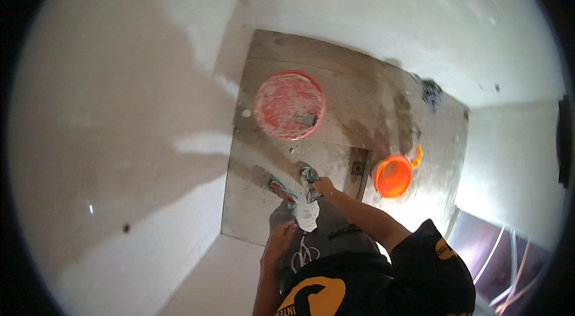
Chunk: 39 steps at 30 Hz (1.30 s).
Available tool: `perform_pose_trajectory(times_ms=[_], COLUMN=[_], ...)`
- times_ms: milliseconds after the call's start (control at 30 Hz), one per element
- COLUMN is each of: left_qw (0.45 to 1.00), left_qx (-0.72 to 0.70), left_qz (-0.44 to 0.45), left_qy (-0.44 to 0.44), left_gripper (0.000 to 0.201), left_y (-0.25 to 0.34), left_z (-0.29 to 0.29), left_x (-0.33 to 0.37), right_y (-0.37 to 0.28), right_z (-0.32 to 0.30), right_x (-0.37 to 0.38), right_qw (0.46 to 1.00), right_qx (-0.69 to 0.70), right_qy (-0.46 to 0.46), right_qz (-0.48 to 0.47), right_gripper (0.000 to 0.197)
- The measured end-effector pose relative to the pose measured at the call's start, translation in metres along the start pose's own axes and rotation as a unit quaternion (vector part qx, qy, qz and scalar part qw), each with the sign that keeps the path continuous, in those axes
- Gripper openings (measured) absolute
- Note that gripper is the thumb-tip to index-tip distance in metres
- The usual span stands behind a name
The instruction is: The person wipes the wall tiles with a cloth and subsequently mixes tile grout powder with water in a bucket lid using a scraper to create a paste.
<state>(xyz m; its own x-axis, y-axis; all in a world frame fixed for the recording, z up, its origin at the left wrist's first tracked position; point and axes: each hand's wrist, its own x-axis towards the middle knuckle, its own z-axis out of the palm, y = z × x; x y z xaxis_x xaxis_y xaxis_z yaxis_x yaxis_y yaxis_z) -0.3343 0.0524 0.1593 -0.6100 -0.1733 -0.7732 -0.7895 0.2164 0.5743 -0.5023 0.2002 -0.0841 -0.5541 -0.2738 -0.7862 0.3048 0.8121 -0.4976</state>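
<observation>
My left hand (284, 237) is in front of my dark trousers, its fingers closed at the edge of a flat, ragged-edged white piece (308, 215). What that piece is made of does not show clearly. Just beyond and to the right, my right hand (324, 187) is closed around a small grey tool (312, 194), possibly a scraper; its outline blends with my foot below. Both of my feet, in sandals (281, 189), stand on the floor under the hands.
Ahead sits a round red tub (287, 100) smeared with white, a grey flat blade (305, 118) in it. To the right are an orange bucket (392, 176) and a square floor drain (357, 167). A dark crumpled heap (430, 92) lies by the far wall. Pale walls (150, 136) enclose the tiled floor.
</observation>
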Motion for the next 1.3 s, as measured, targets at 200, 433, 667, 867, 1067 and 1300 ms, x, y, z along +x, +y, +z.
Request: perform_pose_trajectory(times_ms=[200, 433, 667, 867, 1067, 1300], left_qw=[0.987, 0.888, 0.887, 0.824, 0.827, 0.770], left_qx=[-0.114, -0.420, -0.455, -0.560, -0.549, -0.607], left_qz=[-0.061, -0.170, 0.018, 0.089, -0.062, -0.103], left_qy=[-0.099, 0.084, -0.078, 0.014, 0.105, 0.169], left_gripper=[0.045, 0.078, 0.092, 0.088, 0.088, 0.091], left_y=[-0.073, -0.067, -0.034, -0.050, -0.043, -0.023], left_z=[-0.017, -0.085, -0.105, -0.080, 0.040, 0.172], left_x=[0.097, 0.330, 0.428, 0.443, 0.422, 0.424], right_y=[0.037, 0.144, 0.272, 0.265, 0.238, 0.189], right_z=[0.012, 0.009, 0.095, 0.153, 0.089, -0.011], right_x=[-0.045, -0.143, -0.256, -0.276, -0.236, -0.162], right_qw=[0.996, 0.875, 0.751, 0.708, 0.795, 0.748], right_qx=[-0.007, 0.381, 0.512, 0.571, 0.381, 0.571], right_qy=[0.072, 0.234, 0.346, 0.343, 0.422, 0.329], right_qz=[0.060, 0.186, 0.231, 0.233, 0.212, 0.078], right_gripper=[0.023, 0.026, 0.023, 0.035, 0.029, 0.022])
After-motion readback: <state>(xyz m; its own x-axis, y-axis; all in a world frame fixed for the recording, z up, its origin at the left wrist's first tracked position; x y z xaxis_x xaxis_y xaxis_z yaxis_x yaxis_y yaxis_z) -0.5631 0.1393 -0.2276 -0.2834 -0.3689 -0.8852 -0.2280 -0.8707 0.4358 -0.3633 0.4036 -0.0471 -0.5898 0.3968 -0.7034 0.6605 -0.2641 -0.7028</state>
